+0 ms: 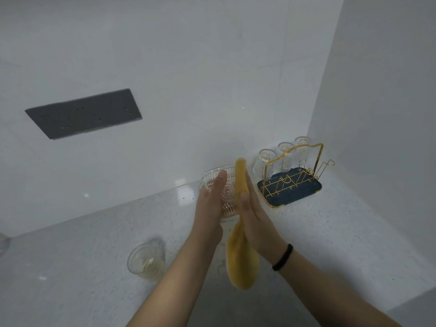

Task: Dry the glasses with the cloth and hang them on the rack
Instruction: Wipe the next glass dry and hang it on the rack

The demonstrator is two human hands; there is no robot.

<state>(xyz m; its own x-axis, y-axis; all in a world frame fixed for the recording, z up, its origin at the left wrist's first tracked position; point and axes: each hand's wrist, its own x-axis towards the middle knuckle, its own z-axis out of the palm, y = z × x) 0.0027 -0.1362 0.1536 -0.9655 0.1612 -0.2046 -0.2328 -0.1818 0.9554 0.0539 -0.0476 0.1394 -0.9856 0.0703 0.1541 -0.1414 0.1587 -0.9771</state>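
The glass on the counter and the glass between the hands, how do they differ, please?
The glass on the counter stands upright and untouched; the glass between the hands is tilted on its side, off the counter. The first is bare; the second is pressed by the left hand and by the yellow cloth under the right hand. Both are clear.

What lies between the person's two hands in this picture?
In the head view, a ribbed glass and the yellow cloth sit between the left hand and right hand, cloth against the right palm.
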